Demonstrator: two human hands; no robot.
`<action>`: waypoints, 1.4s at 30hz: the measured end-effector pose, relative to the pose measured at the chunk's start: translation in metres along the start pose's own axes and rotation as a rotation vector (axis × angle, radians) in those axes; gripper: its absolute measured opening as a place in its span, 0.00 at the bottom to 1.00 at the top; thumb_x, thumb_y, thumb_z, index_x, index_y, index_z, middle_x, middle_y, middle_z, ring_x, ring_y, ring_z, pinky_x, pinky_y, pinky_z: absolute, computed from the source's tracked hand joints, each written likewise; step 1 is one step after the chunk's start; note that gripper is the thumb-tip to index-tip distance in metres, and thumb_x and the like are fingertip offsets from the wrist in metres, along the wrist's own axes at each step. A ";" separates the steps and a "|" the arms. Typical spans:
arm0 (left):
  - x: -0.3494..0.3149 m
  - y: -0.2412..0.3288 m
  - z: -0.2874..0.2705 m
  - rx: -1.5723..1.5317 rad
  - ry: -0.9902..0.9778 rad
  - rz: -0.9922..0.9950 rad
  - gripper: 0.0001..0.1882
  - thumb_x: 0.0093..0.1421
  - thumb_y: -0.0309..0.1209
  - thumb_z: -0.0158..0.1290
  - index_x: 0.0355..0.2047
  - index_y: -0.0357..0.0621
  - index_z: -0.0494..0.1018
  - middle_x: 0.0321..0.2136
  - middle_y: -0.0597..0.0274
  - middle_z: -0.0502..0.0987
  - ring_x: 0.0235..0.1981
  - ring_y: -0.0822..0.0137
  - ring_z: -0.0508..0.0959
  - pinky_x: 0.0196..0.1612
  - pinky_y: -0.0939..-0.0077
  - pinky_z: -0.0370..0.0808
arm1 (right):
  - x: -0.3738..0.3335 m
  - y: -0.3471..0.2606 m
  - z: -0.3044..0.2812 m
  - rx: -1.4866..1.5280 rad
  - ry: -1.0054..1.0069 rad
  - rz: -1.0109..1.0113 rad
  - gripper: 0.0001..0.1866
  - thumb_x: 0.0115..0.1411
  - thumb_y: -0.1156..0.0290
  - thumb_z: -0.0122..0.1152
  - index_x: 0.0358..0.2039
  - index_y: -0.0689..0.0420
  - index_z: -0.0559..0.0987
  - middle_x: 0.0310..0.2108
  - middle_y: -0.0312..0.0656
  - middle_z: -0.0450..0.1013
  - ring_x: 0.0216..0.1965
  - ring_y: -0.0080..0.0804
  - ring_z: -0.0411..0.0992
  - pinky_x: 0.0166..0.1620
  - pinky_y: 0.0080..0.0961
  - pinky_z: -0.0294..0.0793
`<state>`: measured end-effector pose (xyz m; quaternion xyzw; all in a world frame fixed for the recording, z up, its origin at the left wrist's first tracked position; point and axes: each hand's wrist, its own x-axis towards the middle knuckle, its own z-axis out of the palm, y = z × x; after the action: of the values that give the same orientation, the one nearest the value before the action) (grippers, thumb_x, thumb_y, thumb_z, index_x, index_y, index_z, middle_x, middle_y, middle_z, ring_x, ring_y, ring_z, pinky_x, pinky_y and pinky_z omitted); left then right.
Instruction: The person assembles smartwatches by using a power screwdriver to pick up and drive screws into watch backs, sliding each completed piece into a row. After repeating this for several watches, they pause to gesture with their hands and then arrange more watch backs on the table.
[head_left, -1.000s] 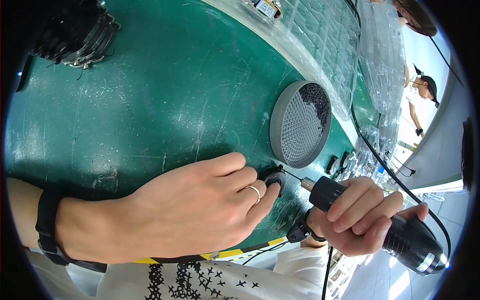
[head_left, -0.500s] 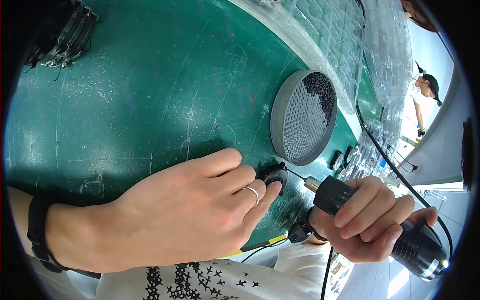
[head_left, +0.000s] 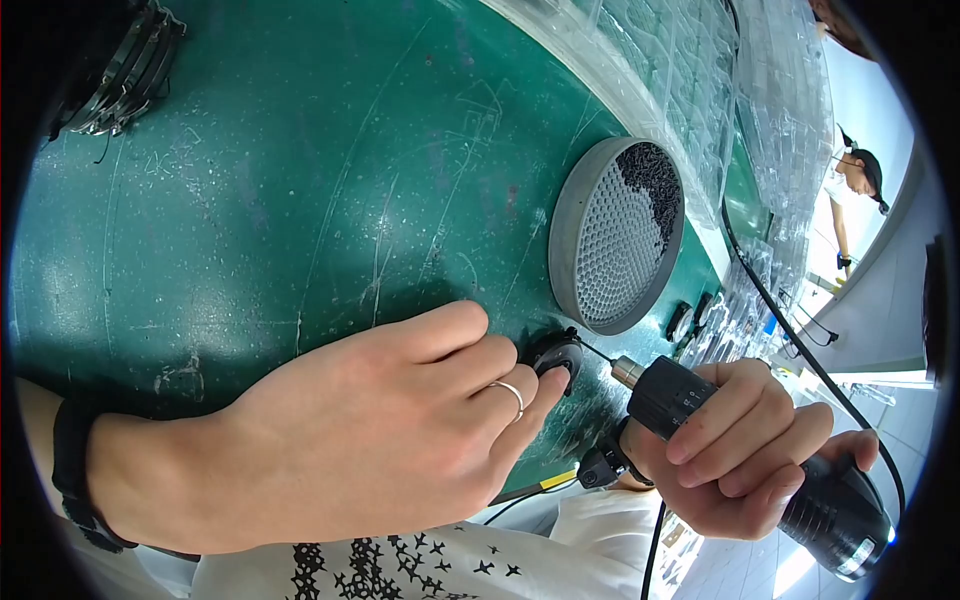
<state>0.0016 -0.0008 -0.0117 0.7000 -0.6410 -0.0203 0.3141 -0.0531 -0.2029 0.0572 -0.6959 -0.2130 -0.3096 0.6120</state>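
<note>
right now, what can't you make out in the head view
All in the head view:
- Black round part: left side hidden by the left hand, as are most of that hand's fingertips.
- Power screwdriver: middle hidden by the right hand.
- Bit's tip: too small to tell if it is seated.
- Dark stacked parts: cut off by the lens rim.
</note>
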 end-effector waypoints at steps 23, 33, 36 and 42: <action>0.007 0.002 -0.004 0.042 0.049 -0.035 0.23 0.54 0.30 0.53 0.49 0.38 0.82 0.22 0.73 0.61 0.25 0.72 0.63 0.32 0.77 0.61 | -0.001 0.009 0.007 -0.013 -0.019 0.022 0.22 0.64 0.76 0.57 0.57 0.64 0.67 0.20 0.34 0.66 0.12 0.18 0.65 0.15 0.14 0.73; 0.010 0.002 -0.002 0.031 0.018 -0.058 0.21 0.55 0.30 0.54 0.49 0.39 0.83 0.22 0.73 0.62 0.26 0.73 0.64 0.32 0.77 0.62 | -0.003 0.013 0.009 -0.021 0.067 0.038 0.17 0.62 0.78 0.58 0.51 0.63 0.69 0.20 0.33 0.67 0.12 0.16 0.65 0.15 0.14 0.72; 0.010 0.003 0.003 0.036 0.087 -0.065 0.21 0.56 0.30 0.55 0.49 0.40 0.83 0.22 0.73 0.62 0.26 0.73 0.65 0.33 0.77 0.62 | -0.005 0.012 0.010 0.007 0.059 0.028 0.15 0.62 0.79 0.59 0.48 0.62 0.69 0.20 0.33 0.67 0.12 0.16 0.65 0.15 0.14 0.72; 0.009 0.003 0.000 0.020 0.086 -0.058 0.21 0.55 0.30 0.54 0.49 0.39 0.83 0.22 0.73 0.62 0.26 0.73 0.64 0.32 0.77 0.61 | -0.001 0.009 0.012 -0.027 0.027 0.052 0.15 0.62 0.79 0.59 0.49 0.61 0.68 0.20 0.33 0.66 0.11 0.17 0.64 0.14 0.15 0.72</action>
<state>0.0008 -0.0091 -0.0076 0.7216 -0.6065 0.0071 0.3339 -0.0457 -0.1922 0.0488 -0.7050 -0.1824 -0.3058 0.6133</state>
